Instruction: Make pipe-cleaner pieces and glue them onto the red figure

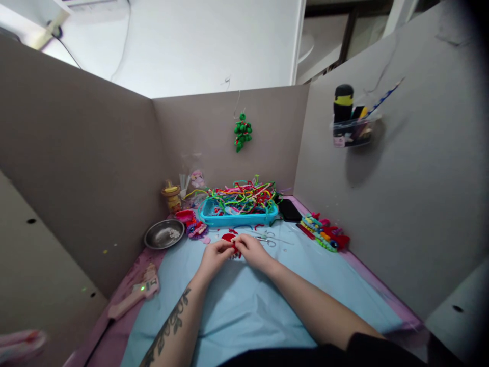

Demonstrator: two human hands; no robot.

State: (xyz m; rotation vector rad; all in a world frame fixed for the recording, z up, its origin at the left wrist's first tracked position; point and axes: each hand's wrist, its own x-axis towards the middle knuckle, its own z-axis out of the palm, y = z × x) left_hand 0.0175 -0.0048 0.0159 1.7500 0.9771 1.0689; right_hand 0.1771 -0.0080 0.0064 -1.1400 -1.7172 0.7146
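My left hand (214, 254) and my right hand (252, 251) meet over the light blue mat (244, 306), fingers pinched together on a small red pipe-cleaner piece (230, 238). Only bits of red show between and above the fingertips. Scissors (267, 239) lie just beyond my right hand. Behind them a blue tray (233, 218) holds a heap of coloured pipe cleaners (244, 195).
A metal bowl (164, 233) sits at the left, a pink glue gun (133, 295) nearer on the left edge. A black phone (289, 209) and colourful pipe-cleaner figures (324, 234) lie right. Cardboard walls surround the desk; a green ornament (242, 132) hangs on the back wall.
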